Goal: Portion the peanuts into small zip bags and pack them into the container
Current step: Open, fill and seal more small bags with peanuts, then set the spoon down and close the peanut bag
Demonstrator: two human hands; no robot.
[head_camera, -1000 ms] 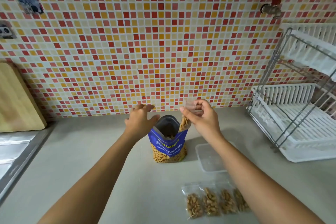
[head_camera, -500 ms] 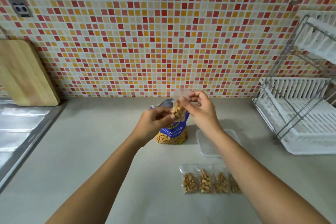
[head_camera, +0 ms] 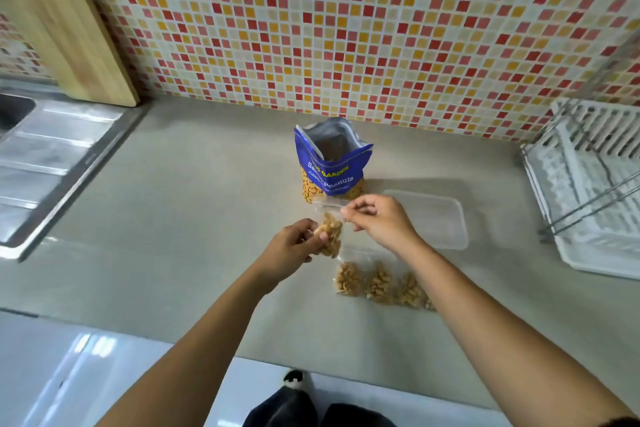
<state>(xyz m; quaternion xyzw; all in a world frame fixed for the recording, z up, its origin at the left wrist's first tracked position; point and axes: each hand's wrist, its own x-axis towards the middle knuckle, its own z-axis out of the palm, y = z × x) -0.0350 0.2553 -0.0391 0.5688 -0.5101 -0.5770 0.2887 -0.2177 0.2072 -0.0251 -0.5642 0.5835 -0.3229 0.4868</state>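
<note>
A home kitchen was the setting: a grey counter (head_camera: 207,201) ran beneath a backsplash (head_camera: 346,28) of red, orange and cream mosaic tiles, with a stainless-steel sink (head_camera: 52,149) at the left, a wooden cutting board (head_camera: 62,28) leaning against the wall behind it, and a white dish rack (head_camera: 595,191) standing at the right.

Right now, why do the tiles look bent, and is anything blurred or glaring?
Head view: the wide lens bows the tiled wall; the dish rack smears; light glares off the sink drainboard; the peanut bag casts a soft shadow rightward.
</note>
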